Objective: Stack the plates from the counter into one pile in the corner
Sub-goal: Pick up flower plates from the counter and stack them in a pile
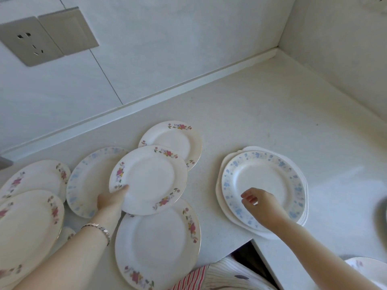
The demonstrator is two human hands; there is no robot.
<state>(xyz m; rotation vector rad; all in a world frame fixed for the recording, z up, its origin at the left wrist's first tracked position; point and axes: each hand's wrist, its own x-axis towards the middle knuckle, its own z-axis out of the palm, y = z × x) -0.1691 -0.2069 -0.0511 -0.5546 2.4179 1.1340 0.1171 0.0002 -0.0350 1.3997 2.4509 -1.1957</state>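
White glazed plates, floral rims, are spread over the counter (272,105). Head view: a pink-flowered plate (148,180) is pinched at its near-left rim by the left hand (112,200), thumb on top, and looks tilted clear of the plates beneath, probably for transfer. The pile (262,191), blue-flowered plate uppermost, is seen right of the held plate, well short of the wall corner. The right hand (259,203) is held over the pile, fingers loosely curled, nothing gripped, likely ready to steady it.
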